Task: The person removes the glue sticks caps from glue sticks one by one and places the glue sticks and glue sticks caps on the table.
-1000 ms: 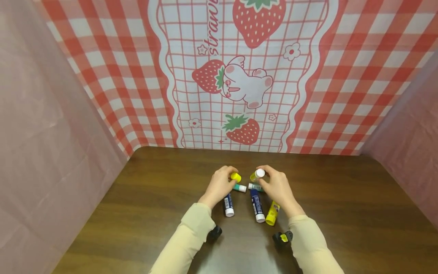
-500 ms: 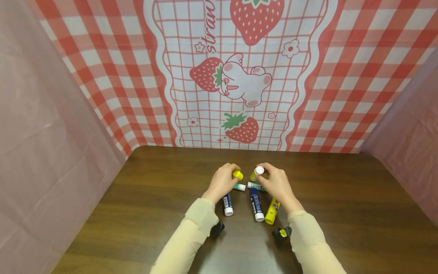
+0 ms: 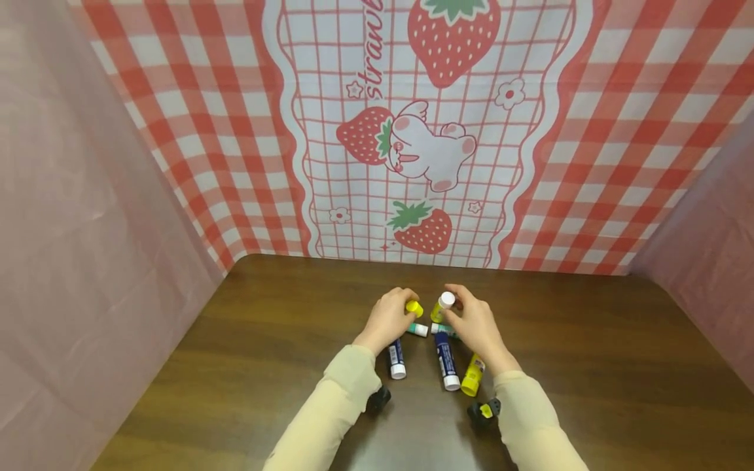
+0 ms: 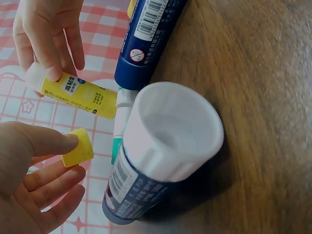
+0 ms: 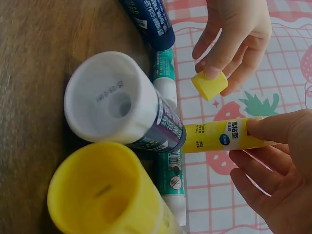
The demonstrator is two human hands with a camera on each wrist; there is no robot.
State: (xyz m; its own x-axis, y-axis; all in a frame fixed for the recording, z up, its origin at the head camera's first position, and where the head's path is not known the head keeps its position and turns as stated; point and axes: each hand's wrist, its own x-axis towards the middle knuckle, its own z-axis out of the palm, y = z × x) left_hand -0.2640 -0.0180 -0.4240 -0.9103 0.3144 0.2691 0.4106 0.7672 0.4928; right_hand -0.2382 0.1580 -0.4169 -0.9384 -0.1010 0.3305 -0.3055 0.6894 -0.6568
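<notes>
My left hand pinches a small yellow cap between thumb and fingers. The right hand holds a yellow glue stick by its white end. Cap and glue stick are apart, a short gap between them, both over the far part of the loose group. In the head view, a dark blue glue stick with a white end lies below the left hand. A second blue glue stick and another yellow glue stick lie below the right hand.
Two thinner green-and-white glue sticks lie just beneath the hands, partly covered in the head view. The brown wooden table ends at a red-checked strawberry cloth. Pink cloth hangs at the sides.
The left hand has brought the yellow cap slightly right, nearer the glue stick. The glue stick's yellow body shows more below its white end. The head view has shifted a little.
</notes>
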